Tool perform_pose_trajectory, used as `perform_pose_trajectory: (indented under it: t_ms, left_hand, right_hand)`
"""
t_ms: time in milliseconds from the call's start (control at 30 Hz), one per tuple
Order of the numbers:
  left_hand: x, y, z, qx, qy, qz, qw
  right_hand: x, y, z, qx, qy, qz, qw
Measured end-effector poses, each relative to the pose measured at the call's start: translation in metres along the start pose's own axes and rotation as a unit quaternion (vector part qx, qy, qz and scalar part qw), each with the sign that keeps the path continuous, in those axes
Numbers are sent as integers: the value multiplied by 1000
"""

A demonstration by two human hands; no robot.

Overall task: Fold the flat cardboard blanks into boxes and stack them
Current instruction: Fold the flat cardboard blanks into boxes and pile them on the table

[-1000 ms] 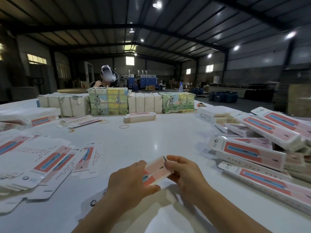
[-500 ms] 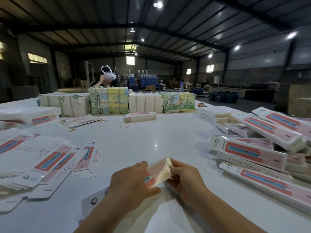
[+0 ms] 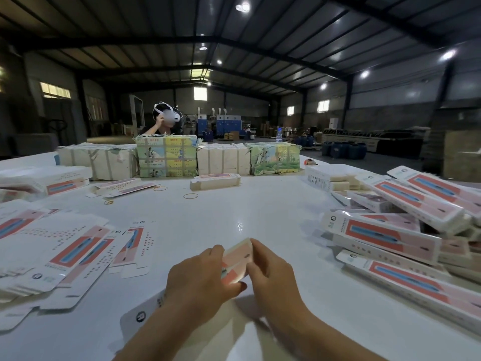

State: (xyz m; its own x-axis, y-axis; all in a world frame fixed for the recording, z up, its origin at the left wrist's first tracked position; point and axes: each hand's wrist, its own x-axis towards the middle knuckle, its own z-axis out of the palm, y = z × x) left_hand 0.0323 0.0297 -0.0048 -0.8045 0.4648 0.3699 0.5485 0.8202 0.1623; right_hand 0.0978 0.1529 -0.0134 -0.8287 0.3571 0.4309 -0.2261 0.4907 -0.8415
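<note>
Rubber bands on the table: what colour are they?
Yellowish tan, seen in the head view; one rubber band lies on the white table.

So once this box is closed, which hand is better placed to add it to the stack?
Probably the right hand: it already grips the box, and the folded boxes are piled on its side; flat blanks lie left.
</note>
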Motion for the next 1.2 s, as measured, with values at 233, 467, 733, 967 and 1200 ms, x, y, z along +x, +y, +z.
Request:
perform_pose_trajectory:
  t_ms: [233, 467, 733, 967, 1200]
  left_hand:
    - [3, -8, -4, -20, -30, -13, 999]
    - [2, -10, -3, -44, -50, -34, 997]
    - [4, -20, -6, -47, -96, -29, 994]
    - [8, -35, -6, -76, -130, 34, 988]
    - [12, -35, -10, -2, -92, 116, 989]
  right_hand:
    - [7, 6, -1, 95, -70, 81, 990]
    - [7, 5, -6, 10, 42, 47, 998]
    - [12, 11, -8, -21, 8, 29, 999]
    - [12, 18, -6, -233, -179, -202, 934]
    - [16, 26, -6, -354, -207, -280, 868]
